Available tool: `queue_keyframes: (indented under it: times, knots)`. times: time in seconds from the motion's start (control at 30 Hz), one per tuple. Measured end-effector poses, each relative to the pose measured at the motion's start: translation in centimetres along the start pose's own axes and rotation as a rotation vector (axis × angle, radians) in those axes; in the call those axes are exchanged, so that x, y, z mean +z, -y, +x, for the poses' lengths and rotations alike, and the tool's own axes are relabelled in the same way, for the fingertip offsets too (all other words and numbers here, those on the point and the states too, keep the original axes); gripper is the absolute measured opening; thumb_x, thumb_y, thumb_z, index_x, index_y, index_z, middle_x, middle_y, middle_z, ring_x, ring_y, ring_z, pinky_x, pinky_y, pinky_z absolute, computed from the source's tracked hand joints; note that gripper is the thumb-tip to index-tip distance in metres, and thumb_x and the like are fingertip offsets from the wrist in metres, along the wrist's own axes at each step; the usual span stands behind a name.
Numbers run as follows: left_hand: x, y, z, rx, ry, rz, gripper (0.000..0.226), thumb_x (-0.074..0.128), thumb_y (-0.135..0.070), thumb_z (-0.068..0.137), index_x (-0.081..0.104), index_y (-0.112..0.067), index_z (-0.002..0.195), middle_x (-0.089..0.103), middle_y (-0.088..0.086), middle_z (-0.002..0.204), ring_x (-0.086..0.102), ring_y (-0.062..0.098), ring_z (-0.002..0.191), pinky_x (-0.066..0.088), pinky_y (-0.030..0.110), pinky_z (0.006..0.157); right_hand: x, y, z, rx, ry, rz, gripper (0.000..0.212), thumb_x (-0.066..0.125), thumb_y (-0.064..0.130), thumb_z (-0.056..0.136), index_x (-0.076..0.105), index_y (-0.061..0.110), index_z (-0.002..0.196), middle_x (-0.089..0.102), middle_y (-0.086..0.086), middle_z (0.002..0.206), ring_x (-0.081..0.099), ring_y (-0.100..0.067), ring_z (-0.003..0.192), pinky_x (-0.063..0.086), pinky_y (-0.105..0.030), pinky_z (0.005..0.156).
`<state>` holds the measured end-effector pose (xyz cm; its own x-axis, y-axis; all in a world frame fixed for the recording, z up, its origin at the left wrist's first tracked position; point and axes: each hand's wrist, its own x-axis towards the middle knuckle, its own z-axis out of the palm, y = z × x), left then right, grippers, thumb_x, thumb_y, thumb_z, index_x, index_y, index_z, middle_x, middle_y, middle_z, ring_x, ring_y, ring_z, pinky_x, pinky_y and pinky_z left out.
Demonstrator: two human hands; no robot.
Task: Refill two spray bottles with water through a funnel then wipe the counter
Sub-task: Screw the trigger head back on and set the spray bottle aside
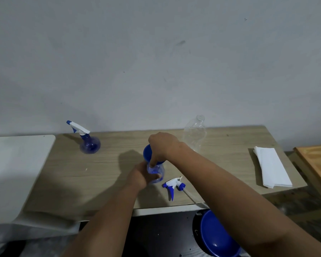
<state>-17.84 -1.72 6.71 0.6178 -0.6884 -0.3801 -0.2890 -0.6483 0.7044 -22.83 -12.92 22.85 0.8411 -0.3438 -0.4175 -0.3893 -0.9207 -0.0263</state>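
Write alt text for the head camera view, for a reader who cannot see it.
A person's right hand sets a blue funnel into an open spray bottle that the left hand grips on a wooden counter. Its removed trigger head lies beside it; a capped spray bottle, a clear plastic bottle and folded white paper towels stand apart.

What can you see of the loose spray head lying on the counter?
The loose spray head looks like plastic: white top shroud, blue nozzle tip, blue trigger and blue screw collar. A thin clear dip tube runs from the collar toward the counter's front edge. It is unscrewed and lies on its side near that edge, just right of the open spray bottle the left hand holds. Neither hand touches it; only the counter does.
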Motion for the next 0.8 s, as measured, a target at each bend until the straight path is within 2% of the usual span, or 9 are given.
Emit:
queue_keyframes:
  times: [0.07,0.17,0.23,0.33,0.43,0.5,0.57,0.67,0.8]
  knots:
    - [-0.1,0.4,0.1,-0.006,-0.017,-0.038,0.044,0.089,-0.035,0.071,0.052,-0.037,0.095,0.061,-0.016,0.087,0.061,0.009,0.083,0.051,0.028,0.081,-0.6,0.0,0.0,-0.011,0.041,-0.014,0.071,0.09,0.047,0.073,0.059,0.014,0.127,0.066,-0.003,0.104,0.062,-0.025,0.094,0.049,-0.036,0.07]
    - [0.1,1.0,1.2,0.039,0.057,-0.078,0.062,0.089,-0.044,0.06,0.058,-0.045,0.113,0.07,-0.01,0.109,0.067,0.015,0.102,0.054,0.041,0.096,-2.6,-1.1,0.0,-0.02,0.05,0.09,0.088,0.085,0.046,0.075,0.046,0.02,0.15,0.058,-0.004,0.141,0.059,-0.029,0.121,0.052,-0.039,0.087]
    - [0.2,1.5,1.7,0.055,0.057,-0.069,0.07,0.088,-0.047,0.058,0.058,-0.043,0.122,0.069,-0.013,0.113,0.067,0.012,0.105,0.054,0.037,0.097,-4.1,-2.5,-0.4,-0.009,-0.023,0.234,0.088,0.081,0.045,0.078,0.043,0.024,0.154,0.052,-0.002,0.15,0.054,-0.029,0.129,0.052,-0.04,0.096]
    - [-0.3,0.5,0.5,0.055,0.065,-0.14,0.06,0.091,-0.022,0.068,0.057,-0.038,0.116,0.07,-0.016,0.101,0.068,0.007,0.095,0.053,0.019,0.084,-4.0,-4.3,-0.7,0.046,-0.156,0.509,0.08,0.081,0.044,0.081,0.044,0.023,0.149,0.057,-0.001,0.138,0.058,-0.024,0.116,0.055,-0.04,0.093]
    - [-0.3,0.6,0.1,0.07,0.047,-0.174,0.054,0.089,-0.016,0.069,0.061,-0.034,0.112,0.073,-0.011,0.099,0.068,0.005,0.091,0.053,0.026,0.083,0.3,-4.9,0.4,0.166,-0.309,0.76,0.076,0.083,0.037,0.075,0.042,0.018,0.137,0.06,0.002,0.115,0.062,-0.019,0.096,0.057,-0.038,0.083]
    - [-0.2,1.2,0.0,0.079,0.046,-0.189,0.056,0.09,-0.015,0.068,0.064,-0.025,0.115,0.074,-0.007,0.103,0.068,0.006,0.092,0.052,0.03,0.085,4.5,-5.0,1.8,0.261,-0.365,0.885,0.081,0.086,0.037,0.071,0.041,0.017,0.135,0.059,-0.004,0.121,0.063,-0.023,0.1,0.057,-0.04,0.083]
    - [-0.1,1.8,-0.1,0.078,0.054,-0.2,0.058,0.092,-0.014,0.066,0.064,-0.019,0.116,0.074,-0.006,0.103,0.069,0.002,0.09,0.052,0.03,0.085,8.1,-4.8,3.0,0.322,-0.385,1.02,0.088,0.088,0.033,0.071,0.04,0.017,0.143,0.055,-0.008,0.131,0.062,-0.027,0.11,0.056,-0.04,0.09]
    - [0.1,2.7,0.1,0.079,0.041,-0.194,0.062,0.092,-0.03,0.06,0.063,-0.029,0.114,0.074,-0.009,0.104,0.069,0.006,0.094,0.056,0.036,0.089,12.4,-4.5,4.5,0.36,-0.403,1.174,0.093,0.09,0.021,0.07,0.043,0.012,0.151,0.053,-0.01,0.14,0.06,-0.028,0.121,0.054,-0.038,0.099]
    - [0.3,3.4,0.3,0.084,0.037,-0.214,0.064,0.092,-0.019,0.063,0.063,-0.029,0.12,0.074,-0.012,0.106,0.069,0.003,0.097,0.056,0.038,0.094,16.3,-4.1,6.0,0.382,-0.397,1.231,0.08,0.09,0.013,0.067,0.054,0.015,0.138,0.062,-0.005,0.128,0.065,-0.026,0.111,0.056,-0.039,0.096]
